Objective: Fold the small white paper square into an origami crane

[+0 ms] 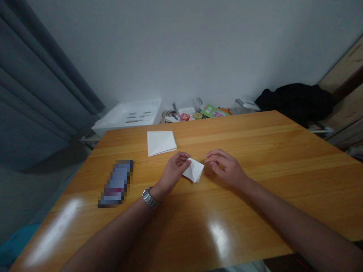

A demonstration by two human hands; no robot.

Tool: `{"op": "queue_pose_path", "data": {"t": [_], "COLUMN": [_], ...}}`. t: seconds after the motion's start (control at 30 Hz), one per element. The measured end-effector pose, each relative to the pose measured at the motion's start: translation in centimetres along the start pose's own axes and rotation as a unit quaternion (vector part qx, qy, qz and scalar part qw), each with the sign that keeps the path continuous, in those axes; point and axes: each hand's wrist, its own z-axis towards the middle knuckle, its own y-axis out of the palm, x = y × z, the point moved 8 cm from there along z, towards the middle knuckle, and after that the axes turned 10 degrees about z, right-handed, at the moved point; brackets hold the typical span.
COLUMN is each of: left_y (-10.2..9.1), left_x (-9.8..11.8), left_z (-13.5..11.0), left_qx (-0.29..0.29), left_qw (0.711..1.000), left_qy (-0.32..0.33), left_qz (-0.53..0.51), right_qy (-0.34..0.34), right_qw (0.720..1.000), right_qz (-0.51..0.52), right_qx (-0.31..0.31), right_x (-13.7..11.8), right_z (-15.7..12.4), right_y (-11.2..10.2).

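Observation:
A small folded piece of white paper is near the middle of the wooden table. Its layers stand slightly apart at the lower right edge. My left hand pinches the paper's left corner between thumb and fingers, and a metal watch is on that wrist. Just right of the paper, my right hand hovers with fingers loosely bent and apart, holding nothing. A narrow gap lies between its fingertips and the paper.
Lined white sheets lie farther back on the table. A phone, its screen pixelated, rests at the left. Beyond the far edge are a white plastic tray, a green booklet, assorted small items and a black cloth heap.

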Motion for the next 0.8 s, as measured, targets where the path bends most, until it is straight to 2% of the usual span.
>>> {"op": "queue_pose_path", "data": {"t": [0.07, 0.13, 0.23, 0.4, 0.6, 0.8], "left_y": [0.2, 0.5, 1.0, 1.2, 1.1, 1.1], "left_x": [0.3, 0.5, 0.7, 0.8, 0.5, 0.2], "left_z": [-0.1, -0.2, -0.4, -0.6, -0.7, -0.6], "left_qx": [-0.005, -0.012, -0.022, -0.025, -0.023, -0.025], "left_qw": [1.000, 1.000, 0.999, 0.999, 0.999, 0.999], "left_qy": [0.007, 0.015, 0.026, 0.021, -0.026, -0.020], "left_qz": [0.007, 0.009, 0.007, -0.005, -0.004, -0.012], "right_qy": [0.088, 0.178, 0.233, 0.256, 0.246, 0.250], "right_qw": [0.994, 0.975, 0.946, 0.931, 0.942, 0.942], "right_qz": [0.057, 0.133, 0.220, 0.256, 0.221, 0.218], "right_qx": [0.009, 0.005, -0.045, -0.058, -0.044, -0.051], "right_x": [1.3, 2.6, 3.4, 3.8, 3.3, 3.4], "right_z": [-0.2, -0.8, -1.6, -2.0, -1.7, -1.7], "right_y": [0.4, 1.3, 3.4, 4.1, 3.4, 3.6]}}
